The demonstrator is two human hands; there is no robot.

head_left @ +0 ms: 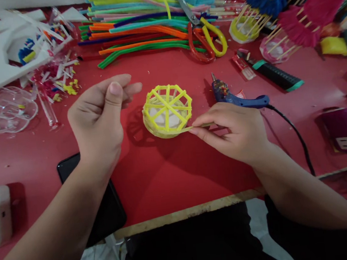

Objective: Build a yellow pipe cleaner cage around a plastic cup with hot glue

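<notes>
A small round yellow basket-like frame (167, 110) with spoke-like bars across its top stands on the red table. White pieces show inside it, and pale yellow strip material runs round its lower wall. My right hand (231, 130) pinches a thin pale yellow strip (184, 130) between thumb and fingertips; the strip reaches the near side of the frame. To the left of the frame and apart from it, my left hand (100, 113) is raised with loosely bent, partly stretched fingers, and nothing shows in it.
A blue glue gun (235, 96) with a black cord lies beyond my right hand. Scissors (203, 40) rest on colourful pipe cleaners (138, 34) at the back. A black phone (107, 203) lies under my left forearm. A green-black cutter (277, 75) is at right.
</notes>
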